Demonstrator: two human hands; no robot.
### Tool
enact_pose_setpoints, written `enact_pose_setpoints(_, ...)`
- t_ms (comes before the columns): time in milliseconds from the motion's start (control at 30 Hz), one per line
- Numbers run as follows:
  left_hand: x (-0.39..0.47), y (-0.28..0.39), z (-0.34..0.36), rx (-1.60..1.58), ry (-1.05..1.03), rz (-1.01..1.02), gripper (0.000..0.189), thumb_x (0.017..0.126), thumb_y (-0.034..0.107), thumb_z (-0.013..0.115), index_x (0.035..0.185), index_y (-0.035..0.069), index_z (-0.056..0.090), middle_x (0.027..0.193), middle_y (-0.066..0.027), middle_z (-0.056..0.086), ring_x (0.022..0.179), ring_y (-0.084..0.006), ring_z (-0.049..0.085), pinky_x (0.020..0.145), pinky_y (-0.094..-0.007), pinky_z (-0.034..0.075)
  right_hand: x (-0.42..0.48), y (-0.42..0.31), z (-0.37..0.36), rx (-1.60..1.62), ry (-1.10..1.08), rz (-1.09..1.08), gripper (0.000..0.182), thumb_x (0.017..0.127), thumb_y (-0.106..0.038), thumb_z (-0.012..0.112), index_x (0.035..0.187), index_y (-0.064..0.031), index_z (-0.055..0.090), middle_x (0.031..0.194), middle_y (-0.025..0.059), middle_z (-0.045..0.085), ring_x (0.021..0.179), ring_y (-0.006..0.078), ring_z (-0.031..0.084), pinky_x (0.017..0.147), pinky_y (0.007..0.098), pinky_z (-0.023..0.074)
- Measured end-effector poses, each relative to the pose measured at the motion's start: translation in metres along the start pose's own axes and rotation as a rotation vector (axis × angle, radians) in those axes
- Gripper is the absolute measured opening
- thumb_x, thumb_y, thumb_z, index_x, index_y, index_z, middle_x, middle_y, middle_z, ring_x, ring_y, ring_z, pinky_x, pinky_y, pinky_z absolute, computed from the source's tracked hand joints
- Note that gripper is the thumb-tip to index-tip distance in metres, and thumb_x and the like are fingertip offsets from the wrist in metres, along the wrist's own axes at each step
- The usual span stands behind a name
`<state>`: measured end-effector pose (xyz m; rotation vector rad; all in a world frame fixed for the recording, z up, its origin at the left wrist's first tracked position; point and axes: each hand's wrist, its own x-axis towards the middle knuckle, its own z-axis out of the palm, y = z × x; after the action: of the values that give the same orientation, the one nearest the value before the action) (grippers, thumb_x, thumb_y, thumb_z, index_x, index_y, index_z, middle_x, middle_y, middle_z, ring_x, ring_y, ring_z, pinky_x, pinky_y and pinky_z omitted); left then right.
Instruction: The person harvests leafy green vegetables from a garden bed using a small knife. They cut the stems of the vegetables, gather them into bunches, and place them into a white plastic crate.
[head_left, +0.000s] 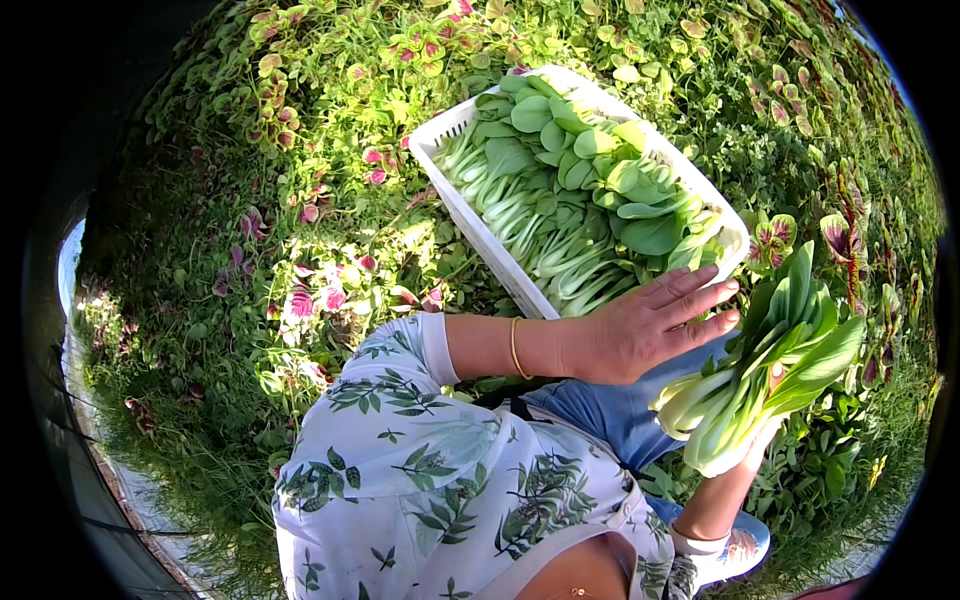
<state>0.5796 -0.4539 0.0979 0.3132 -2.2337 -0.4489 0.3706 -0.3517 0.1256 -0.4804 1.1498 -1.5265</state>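
Note:
My right hand (757, 448) grips a bunch of bok choy (750, 382) from beneath, its white stalks towards me and its green leaves pointing away. The stalks and leaves hide most of that hand; a fingertip shows among them. Back upwards, my left hand (645, 330) reaches across with its fingers somewhat apart and nothing visible in it. Its fingertips are close to the bunch's leaves, in front of the crate's near corner. Ahead of me stands a white plastic crate (487, 244) filled with rows of bok choy (555, 202), laid with stalks along the sides and leaves in the middle.
Red-and-green amaranth plants (315, 300) and low weeds (187, 330) surround the crate. My bent leg in blue jeans (577, 412) lies between my body and the crate. A shoe (744, 544) is at lower right. Pale sheeting (142, 495) borders the plants at lower left.

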Motion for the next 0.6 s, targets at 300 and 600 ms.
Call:
enact_pose_setpoints(300, 0.010, -0.021, -0.011, -0.893, -0.161, -0.610, 0.094, 0.067, 0.028, 0.081, 0.138, 0.000, 0.026, 0.132, -0.0129, 0.041, 0.122, -0.0222, 0.038, 0.105, -0.0357, 0.029, 0.050, 0.039, 0.073, -0.109, -0.137, -0.289, 0.065, 0.074, -0.009, 0.074, 0.128, -0.0024, 0.038, 0.111, 0.0083, 0.056, 0.098, 0.0154, 0.056, 0.084, 0.0269, 0.0466)
enact_pose_setpoints(600, -0.040, -0.144, -0.092, -0.699, 0.299, -0.749, 0.091, 0.063, 0.005, 0.074, 0.138, -0.001, 0.022, 0.132, -0.0114, 0.043, 0.121, -0.0204, 0.042, 0.103, -0.0328, 0.033, 0.058, -0.001, 0.050, -0.289, -0.134, -0.267, 0.072, 0.084, -0.024, 0.067, 0.137, -0.0005, 0.025, 0.115, 0.0183, 0.058, 0.041, 0.0079, 0.047, 0.035, 0.0196, 0.0420)
